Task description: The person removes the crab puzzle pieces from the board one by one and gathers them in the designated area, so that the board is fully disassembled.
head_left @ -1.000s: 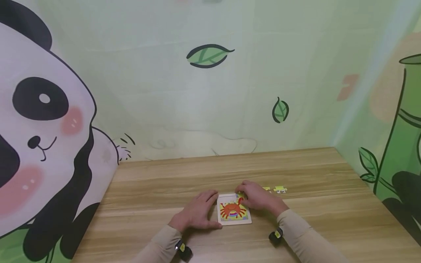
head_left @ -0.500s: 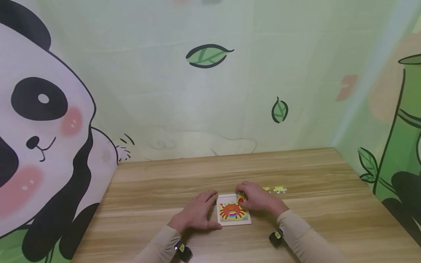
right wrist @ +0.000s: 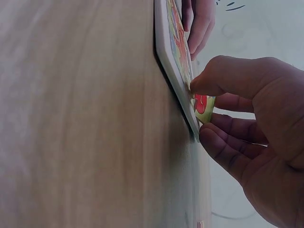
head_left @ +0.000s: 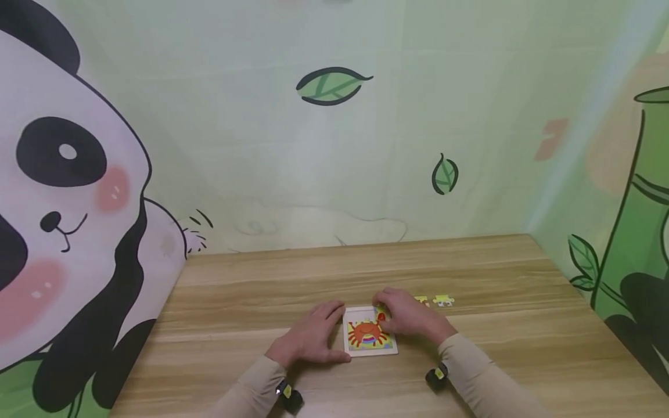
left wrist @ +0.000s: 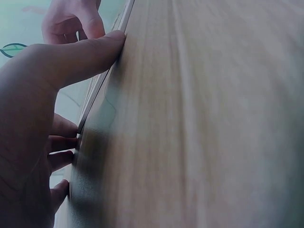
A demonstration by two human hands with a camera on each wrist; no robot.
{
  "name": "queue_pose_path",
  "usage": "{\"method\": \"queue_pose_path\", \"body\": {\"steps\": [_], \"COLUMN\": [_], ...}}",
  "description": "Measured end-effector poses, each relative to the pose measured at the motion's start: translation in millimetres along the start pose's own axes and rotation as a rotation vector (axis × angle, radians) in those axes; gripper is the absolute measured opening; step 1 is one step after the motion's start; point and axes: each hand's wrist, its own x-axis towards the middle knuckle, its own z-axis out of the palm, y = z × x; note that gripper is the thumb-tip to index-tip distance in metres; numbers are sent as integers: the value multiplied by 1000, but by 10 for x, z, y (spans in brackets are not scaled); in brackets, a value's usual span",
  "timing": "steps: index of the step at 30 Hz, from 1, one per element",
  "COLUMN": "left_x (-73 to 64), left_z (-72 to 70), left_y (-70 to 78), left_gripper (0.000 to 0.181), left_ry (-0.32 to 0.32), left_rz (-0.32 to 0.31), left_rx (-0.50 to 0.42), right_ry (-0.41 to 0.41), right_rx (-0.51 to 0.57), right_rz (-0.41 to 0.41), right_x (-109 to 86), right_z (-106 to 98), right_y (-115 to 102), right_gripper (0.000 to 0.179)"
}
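A pale-framed jigsaw puzzle tray (head_left: 396, 350) with a red-orange crab picture (head_left: 368, 335) lies on the table. Along its top left, a bare pale patch (head_left: 360, 314) of tray shows. My left hand (head_left: 308, 334) steadies the left side, thumb at the near corner, index finger at the far corner. In the left wrist view its fingers (left wrist: 61, 159) look fairly straight. My right hand (head_left: 410, 313) pinches a yellow puzzle piece (right wrist: 204, 108) with a red claw on it, between thumb and fingers at the top right corner. That piece stands tilted up from the tray.
Two loose yellow puzzle pieces, one farther right (head_left: 443, 300) and one partly behind my right hand (head_left: 421, 300), lie on the wooden table (head_left: 251, 284). A printed cloth backdrop (head_left: 261, 116) with a panda and leaves rises behind the table.
Both hands stay at the tray. The claw on the piece in my right hand shows as a rounder red patch than a second ago. The head view has shifted slightly.
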Motion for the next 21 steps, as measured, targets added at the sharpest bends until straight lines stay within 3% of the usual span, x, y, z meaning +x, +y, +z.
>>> {"method": "queue_pose_path", "body": {"steps": [12, 21], "left_x": [6, 6], "left_z": [-18, -21], "left_y": [-8, 10], "left_gripper": [106, 106], "left_ry": [5, 6], "left_rz": [1, 13], "left_rx": [-7, 6], "right_ry": [0, 6], "right_rx": [16, 40], "right_rz": [28, 2], "right_x": [-3, -26], "right_z": [-25, -28], "right_y": [-5, 11], "right_gripper": [44, 44]}}
